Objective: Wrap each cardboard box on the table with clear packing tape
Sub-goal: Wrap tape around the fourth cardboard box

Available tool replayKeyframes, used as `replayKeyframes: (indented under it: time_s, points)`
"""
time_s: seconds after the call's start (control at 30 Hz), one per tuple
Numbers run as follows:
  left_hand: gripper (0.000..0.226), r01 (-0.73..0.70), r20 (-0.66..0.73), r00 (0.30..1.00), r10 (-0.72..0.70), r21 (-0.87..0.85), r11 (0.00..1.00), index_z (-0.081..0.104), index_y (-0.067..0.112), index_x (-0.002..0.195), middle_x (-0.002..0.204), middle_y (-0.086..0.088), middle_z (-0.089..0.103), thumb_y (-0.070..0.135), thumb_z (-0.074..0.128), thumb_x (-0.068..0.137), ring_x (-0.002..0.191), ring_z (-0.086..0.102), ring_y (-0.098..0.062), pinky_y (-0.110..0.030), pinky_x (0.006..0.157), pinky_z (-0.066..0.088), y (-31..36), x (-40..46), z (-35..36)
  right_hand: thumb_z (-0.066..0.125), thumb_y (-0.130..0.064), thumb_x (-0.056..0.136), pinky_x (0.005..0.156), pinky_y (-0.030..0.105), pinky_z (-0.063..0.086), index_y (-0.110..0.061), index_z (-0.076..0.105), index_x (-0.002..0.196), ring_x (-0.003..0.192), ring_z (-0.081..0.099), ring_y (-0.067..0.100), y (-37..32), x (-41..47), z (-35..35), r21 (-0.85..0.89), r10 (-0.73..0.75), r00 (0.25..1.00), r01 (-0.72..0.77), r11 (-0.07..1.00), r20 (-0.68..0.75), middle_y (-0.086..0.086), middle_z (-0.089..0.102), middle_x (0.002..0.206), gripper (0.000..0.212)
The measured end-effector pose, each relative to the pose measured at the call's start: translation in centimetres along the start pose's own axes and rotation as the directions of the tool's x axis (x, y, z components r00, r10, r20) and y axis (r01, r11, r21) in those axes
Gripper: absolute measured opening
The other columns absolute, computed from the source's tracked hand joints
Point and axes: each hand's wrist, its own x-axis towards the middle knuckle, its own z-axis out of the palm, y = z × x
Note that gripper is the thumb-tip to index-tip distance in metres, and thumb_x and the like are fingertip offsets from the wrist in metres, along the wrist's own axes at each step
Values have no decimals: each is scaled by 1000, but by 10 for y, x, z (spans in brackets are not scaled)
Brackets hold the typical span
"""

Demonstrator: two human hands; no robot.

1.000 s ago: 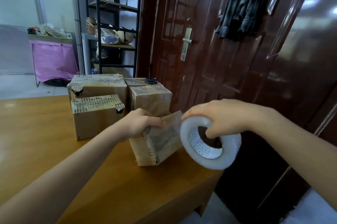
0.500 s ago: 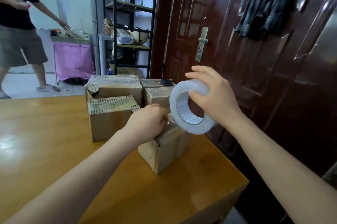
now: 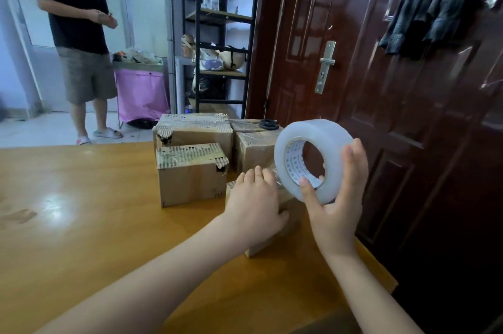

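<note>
While left hand (image 3: 253,208) presses box (image 3: 285,227), right hand (image 3: 337,197) grips tape roll (image 3: 324,140).

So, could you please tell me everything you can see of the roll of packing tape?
The roll of packing tape is a thick, milky-clear ring wound on a pale printed core. It is held upright in the air, its open centre facing the camera, above the right end of the wooden table. The right hand grips it, thumb inside the core, fingers around the outer rim. A crinkled clear strip seems to run towards the left hand.
</note>
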Motion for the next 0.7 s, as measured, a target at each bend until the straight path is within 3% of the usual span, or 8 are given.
replayKeyframes:
  time_s: [0.13,0.23,0.3,0.4,0.5,0.63,0.7]
  points:
    - [90,5,17,1000,-5,7,1000,0,1,153,161,-16,13,50,48,95,148,16,-29,-40,121,16,2,0,-1,55,-19,87,101,-2,25,-18,29,142,144,16,-1,-3,1,1,-69,-26,999,23,997,-39,8,25,152,61]
    - [91,25,20,999,-25,-12,1000,2,0,152,160,-16,17,51,51,94,146,20,-30,-39,119,22,2,-1,-4,53,-20,85,96,-6,25,-26,27,142,143,15,-6,-5,5,-2,-97,-10,1000,10,995,-3,6,26,152,63]
    - [89,43,30,999,-42,-28,999,9,0,152,156,-16,26,51,53,93,143,27,-30,-39,116,29,3,-1,-7,55,-19,84,85,-6,33,-26,28,143,141,16,-9,-7,10,-6,-124,-3,999,9,992,51,3,26,153,66]
    - [86,67,47,997,-65,-43,997,17,1,150,150,-14,36,52,55,92,137,37,-30,-39,111,35,6,1,-11,66,-13,80,74,6,37,-29,25,145,133,32,5,-10,22,-20,-184,-19,983,53,981,185,-5,25,153,79]
    - [91,51,60,997,-49,-29,998,15,-2,150,150,-16,38,52,58,91,135,40,-31,-38,109,38,7,4,-14,72,-9,78,65,20,44,-37,22,148,120,39,5,-13,37,-42,-224,12,938,70,972,346,-16,21,154,90]
    - [100,14,99,995,-14,3,1000,4,1,153,146,-16,43,57,58,89,131,46,-31,-39,104,42,10,9,-15,68,-13,80,55,17,40,-35,26,150,98,54,10,-20,52,-53,-282,55,872,97,955,486,-21,20,153,85]
    - [100,0,109,994,-3,27,1000,2,5,154,142,-16,47,58,56,89,127,48,-32,-40,102,44,10,11,-13,66,-16,81,55,20,40,-39,22,150,98,56,12,-24,59,-53,-324,114,836,80,943,536,-22,18,153,85]
